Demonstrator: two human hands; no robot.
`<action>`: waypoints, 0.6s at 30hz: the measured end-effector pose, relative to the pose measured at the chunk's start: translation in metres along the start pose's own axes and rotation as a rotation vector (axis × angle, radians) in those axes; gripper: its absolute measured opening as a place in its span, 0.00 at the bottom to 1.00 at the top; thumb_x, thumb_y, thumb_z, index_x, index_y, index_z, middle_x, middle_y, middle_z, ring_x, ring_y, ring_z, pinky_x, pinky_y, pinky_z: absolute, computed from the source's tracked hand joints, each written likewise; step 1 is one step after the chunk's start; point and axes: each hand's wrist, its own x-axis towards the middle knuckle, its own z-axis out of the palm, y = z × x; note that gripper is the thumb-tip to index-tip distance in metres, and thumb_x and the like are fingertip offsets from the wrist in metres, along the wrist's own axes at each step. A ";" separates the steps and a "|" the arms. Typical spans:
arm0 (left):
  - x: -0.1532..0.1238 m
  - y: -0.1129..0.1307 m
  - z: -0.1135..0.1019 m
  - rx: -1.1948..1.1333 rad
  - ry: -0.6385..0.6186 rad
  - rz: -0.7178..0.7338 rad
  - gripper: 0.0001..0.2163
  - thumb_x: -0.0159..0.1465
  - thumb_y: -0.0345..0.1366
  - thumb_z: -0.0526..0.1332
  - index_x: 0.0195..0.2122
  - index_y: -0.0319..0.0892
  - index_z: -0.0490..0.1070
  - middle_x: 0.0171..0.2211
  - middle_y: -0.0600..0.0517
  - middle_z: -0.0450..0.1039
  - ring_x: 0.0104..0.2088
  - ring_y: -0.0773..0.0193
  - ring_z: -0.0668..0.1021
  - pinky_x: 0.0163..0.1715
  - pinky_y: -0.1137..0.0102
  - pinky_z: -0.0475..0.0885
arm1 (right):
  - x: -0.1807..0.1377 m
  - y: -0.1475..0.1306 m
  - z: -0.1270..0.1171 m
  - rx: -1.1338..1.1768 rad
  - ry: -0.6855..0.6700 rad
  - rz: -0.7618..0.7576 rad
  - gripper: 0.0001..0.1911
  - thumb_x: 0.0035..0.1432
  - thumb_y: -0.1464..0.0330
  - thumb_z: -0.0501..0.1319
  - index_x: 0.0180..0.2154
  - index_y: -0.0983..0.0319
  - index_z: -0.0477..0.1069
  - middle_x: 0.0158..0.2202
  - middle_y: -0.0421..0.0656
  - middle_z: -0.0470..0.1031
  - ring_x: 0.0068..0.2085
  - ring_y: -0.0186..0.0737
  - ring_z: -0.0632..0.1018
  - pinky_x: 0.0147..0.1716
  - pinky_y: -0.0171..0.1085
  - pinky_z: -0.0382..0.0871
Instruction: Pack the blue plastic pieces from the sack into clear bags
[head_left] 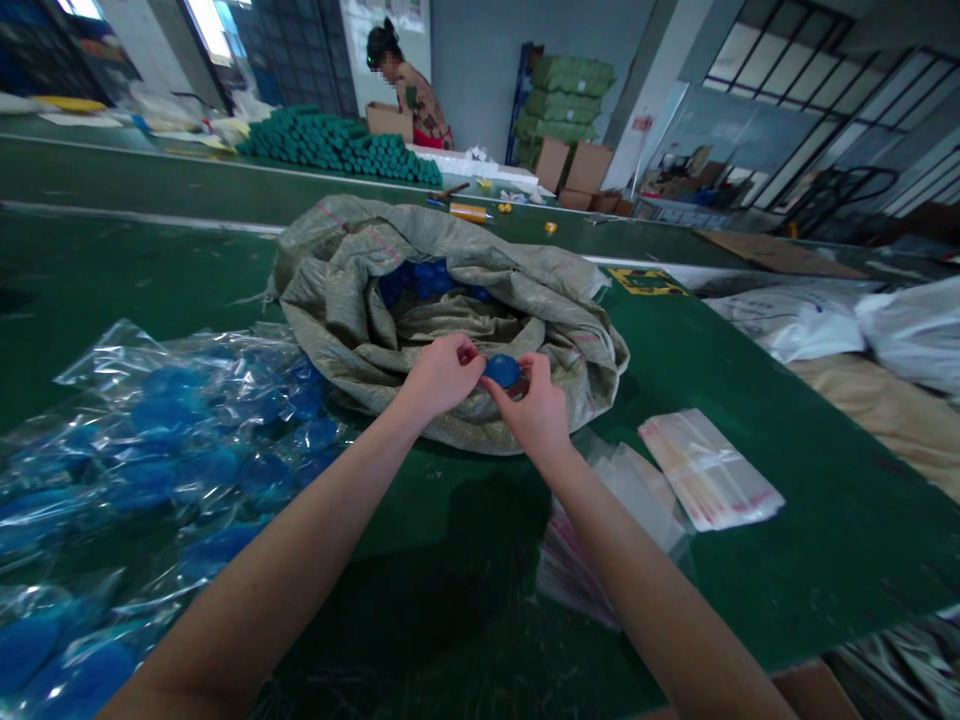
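Note:
Between my two hands is a small round blue disc [502, 370], held at the near rim of an open woven sack [330, 290]. My left hand [446, 372] pinches the disc's left edge. The fingers of my right hand [534, 400] close on its right side. More blue pieces [431, 280] show inside the sack, partly hidden by its folds. Left of my arms lie many clear bags with blue discs [172, 400] in them. Under my right forearm is a spread of clear plastic bags [630, 490], and a banded stack of clear bags [709, 470] lies beside it.
The green table [420, 600] runs under everything. Behind the sack, a second surface holds a pile of green rolls [337, 145] and a yellow-orange tube [470, 212]. A person [420, 100] stands there by a cardboard box [388, 122]. White sacks [911, 330] lie beyond the table's right edge.

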 end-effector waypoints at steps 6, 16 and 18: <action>-0.001 0.000 -0.001 0.023 0.015 0.003 0.10 0.62 0.39 0.57 0.27 0.40 0.71 0.25 0.52 0.73 0.26 0.65 0.71 0.27 0.70 0.61 | -0.001 0.004 0.005 -0.087 0.075 -0.171 0.19 0.62 0.56 0.60 0.49 0.62 0.67 0.39 0.47 0.79 0.36 0.42 0.81 0.35 0.37 0.72; 0.000 0.001 0.001 0.041 0.038 -0.062 0.12 0.63 0.41 0.56 0.28 0.40 0.73 0.28 0.49 0.76 0.29 0.62 0.74 0.30 0.69 0.65 | -0.006 0.002 0.007 -0.119 0.140 -0.300 0.23 0.62 0.56 0.61 0.51 0.66 0.67 0.42 0.51 0.79 0.40 0.45 0.81 0.39 0.40 0.75; -0.001 0.001 0.001 0.053 0.056 -0.056 0.12 0.64 0.42 0.56 0.29 0.40 0.73 0.29 0.49 0.76 0.29 0.62 0.74 0.30 0.69 0.65 | -0.006 0.001 0.005 -0.125 0.129 -0.337 0.21 0.63 0.58 0.61 0.51 0.66 0.67 0.42 0.51 0.79 0.42 0.45 0.81 0.42 0.41 0.75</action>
